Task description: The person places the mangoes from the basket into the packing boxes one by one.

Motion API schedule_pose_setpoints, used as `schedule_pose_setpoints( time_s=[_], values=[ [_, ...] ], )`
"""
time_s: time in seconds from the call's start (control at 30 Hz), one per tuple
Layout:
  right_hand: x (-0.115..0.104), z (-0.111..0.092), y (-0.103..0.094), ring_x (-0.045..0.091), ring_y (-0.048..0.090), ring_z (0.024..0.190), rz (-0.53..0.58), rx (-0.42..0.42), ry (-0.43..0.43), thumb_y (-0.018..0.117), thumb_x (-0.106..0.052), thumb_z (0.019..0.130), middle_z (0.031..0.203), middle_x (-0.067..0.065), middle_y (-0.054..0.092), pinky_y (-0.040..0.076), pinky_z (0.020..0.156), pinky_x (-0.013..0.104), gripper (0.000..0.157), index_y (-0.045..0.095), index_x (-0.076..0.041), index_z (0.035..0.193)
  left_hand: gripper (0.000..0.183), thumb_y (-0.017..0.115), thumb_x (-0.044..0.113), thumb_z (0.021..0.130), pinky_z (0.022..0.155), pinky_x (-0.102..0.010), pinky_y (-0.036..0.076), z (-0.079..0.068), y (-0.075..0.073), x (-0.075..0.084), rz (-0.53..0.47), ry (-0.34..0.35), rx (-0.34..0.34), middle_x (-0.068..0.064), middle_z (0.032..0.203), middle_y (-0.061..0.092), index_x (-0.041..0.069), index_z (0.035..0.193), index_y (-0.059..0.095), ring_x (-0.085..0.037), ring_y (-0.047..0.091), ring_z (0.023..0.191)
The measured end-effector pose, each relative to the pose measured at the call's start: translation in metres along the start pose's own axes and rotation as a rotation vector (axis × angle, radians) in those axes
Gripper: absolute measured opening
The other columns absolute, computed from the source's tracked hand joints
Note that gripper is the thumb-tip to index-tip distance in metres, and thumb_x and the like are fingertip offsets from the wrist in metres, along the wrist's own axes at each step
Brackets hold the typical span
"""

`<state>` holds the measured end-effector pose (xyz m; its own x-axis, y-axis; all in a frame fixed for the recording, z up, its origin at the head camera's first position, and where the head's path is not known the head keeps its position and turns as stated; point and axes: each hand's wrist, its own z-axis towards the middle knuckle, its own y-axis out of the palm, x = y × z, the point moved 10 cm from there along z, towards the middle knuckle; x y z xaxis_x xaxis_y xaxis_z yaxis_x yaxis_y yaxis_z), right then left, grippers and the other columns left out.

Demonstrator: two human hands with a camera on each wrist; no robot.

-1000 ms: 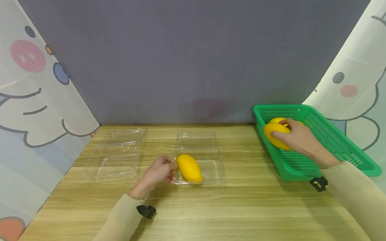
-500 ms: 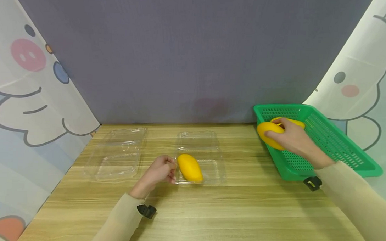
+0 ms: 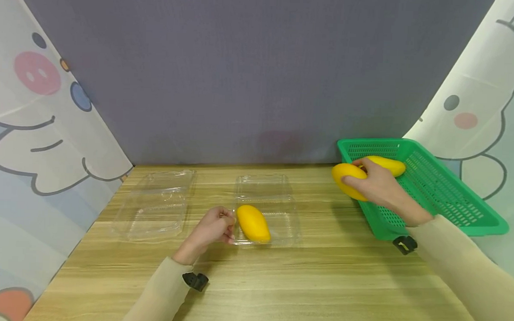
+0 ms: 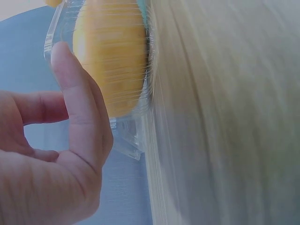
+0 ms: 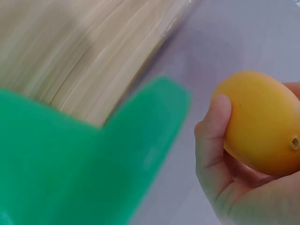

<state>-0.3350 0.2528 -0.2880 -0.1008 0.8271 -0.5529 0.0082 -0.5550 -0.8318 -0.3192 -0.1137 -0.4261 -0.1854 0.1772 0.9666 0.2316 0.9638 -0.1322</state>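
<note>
My right hand (image 3: 373,183) grips a yellow mango (image 3: 346,179) just above the left rim of the green basket (image 3: 447,195); the right wrist view shows thumb and fingers curled round that mango (image 5: 262,122), beside the basket's edge (image 5: 70,164). A second mango (image 3: 388,165) lies in the basket behind the hand. My left hand (image 3: 220,225) holds the left edge of an open clear plastic box (image 3: 280,213) in which a third mango (image 3: 252,223) lies. In the left wrist view my thumb (image 4: 77,108) lies against the box wall with the mango (image 4: 112,61) behind it.
Another open clear plastic box (image 3: 155,204) sits at the table's left. The wooden table (image 3: 299,285) ends at a grey backdrop, with cartoon-printed curtains on both sides. The basket stands at the table's right edge.
My right hand has lifted the mango out of the basket and carried it left over the basket's rim, uncovering the second mango. The left hand has stayed at the box.
</note>
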Motion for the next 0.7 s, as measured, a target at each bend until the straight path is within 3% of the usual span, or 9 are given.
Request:
schedule_pose_setpoints(
  time_s=[0.43,0.7],
  values=[
    [-0.014,0.000,0.013,0.026,0.057,0.077,0.027,0.002,-0.020,0.059,-0.046,0.097,0.102,0.018,0.060,0.048,0.065,0.034,0.066,0.045,0.001,0.141,0.020,0.054,0.003,0.098,0.059,-0.035,0.059,-0.001,0.000,0.003,0.004,0.009,-0.002,-0.020,0.083,0.056,-0.008,0.115,0.051,-0.023,0.057,0.062],
    [-0.018,-0.001,0.022,0.027,0.058,0.082,0.023,0.000,-0.031,0.058,-0.049,0.097,0.107,0.018,0.061,0.047,0.069,0.034,0.067,0.046,0.000,0.142,0.022,0.053,0.003,0.098,0.059,-0.034,0.059,-0.001,0.001,0.002,-0.001,0.006,-0.007,-0.020,0.083,0.056,-0.009,0.116,0.050,-0.023,0.057,0.062]
  ],
)
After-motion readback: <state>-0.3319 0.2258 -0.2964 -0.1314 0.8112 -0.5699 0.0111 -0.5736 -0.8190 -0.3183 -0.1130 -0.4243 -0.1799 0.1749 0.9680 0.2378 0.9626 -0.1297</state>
